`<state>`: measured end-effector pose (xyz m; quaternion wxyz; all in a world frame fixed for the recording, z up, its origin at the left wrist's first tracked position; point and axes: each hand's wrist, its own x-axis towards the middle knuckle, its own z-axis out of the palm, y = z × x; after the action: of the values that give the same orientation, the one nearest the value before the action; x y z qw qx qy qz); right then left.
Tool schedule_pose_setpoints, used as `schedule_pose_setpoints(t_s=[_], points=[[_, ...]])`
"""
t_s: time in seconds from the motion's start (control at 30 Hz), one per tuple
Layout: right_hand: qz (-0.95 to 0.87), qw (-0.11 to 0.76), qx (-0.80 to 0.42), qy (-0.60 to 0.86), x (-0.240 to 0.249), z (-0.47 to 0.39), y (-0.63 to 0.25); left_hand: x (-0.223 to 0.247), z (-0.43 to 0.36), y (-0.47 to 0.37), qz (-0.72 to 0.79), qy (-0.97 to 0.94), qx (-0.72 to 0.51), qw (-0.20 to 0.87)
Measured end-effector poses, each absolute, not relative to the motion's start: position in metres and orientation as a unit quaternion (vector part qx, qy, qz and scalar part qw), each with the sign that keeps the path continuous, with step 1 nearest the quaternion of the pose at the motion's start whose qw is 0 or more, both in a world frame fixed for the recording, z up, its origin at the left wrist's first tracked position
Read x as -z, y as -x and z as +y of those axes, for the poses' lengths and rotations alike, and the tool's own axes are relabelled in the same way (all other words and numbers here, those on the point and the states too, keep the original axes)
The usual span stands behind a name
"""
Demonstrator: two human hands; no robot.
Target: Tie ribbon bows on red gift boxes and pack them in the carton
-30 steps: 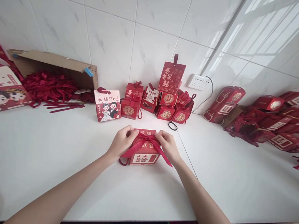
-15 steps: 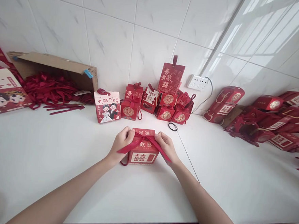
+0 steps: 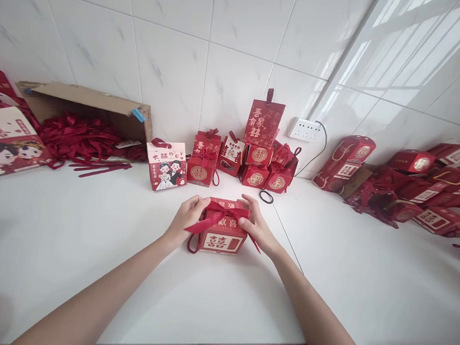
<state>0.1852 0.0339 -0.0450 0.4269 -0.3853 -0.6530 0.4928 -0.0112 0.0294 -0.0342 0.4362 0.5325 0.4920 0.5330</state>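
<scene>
A small red gift box [image 3: 222, 241] with white and gold characters stands on the white table in front of me. Across its top lies a red ribbon [image 3: 227, 213], tied in a bow. At the box's left side, my left hand [image 3: 189, 217] pinches the ribbon, whose tail hangs below the fingers. My right hand [image 3: 256, 222] is at the right side with thumb and fingers apart, next to the bow's right loop; the other tail hangs under it. A dark red cord handle [image 3: 193, 242] loops from the box's left side.
Finished-looking red boxes [image 3: 258, 154] stand along the tiled wall, beside a wedding-print box [image 3: 167, 172]. Back left, a cardboard box [image 3: 86, 94] holds red ribbons. Red boxes [image 3: 429, 191] pile up at the right. A black ring [image 3: 266, 197] lies behind my right hand. Parts of other people show at both edges.
My right hand has let go of the ribbon and its fingers have spread. My left hand keeps its pinch. The box has shifted slightly right in view.
</scene>
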Motion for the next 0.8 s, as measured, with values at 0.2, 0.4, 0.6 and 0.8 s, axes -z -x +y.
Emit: schedule_pose_setpoints(t_s=[0.2,0.4,0.6,0.8], points=[[-0.708,0.319,-0.530,0.341,0.045,0.032,-0.191,0.032,0.027,0.011,0.497,-0.571,-0.527,0.385],[-0.793,0.342,-0.353,0.361,0.045,0.032,-0.186,0.032,0.022,0.009,0.484,-0.589,-0.572,0.303],[-0.845,0.437,-0.022,0.306,0.050,0.033,-0.180,0.034,0.003,0.011,0.281,-0.757,-0.585,-0.072],[-0.829,0.490,0.021,0.269,0.047,0.029,-0.179,0.036,-0.002,0.011,0.168,-0.813,-0.536,-0.155]])
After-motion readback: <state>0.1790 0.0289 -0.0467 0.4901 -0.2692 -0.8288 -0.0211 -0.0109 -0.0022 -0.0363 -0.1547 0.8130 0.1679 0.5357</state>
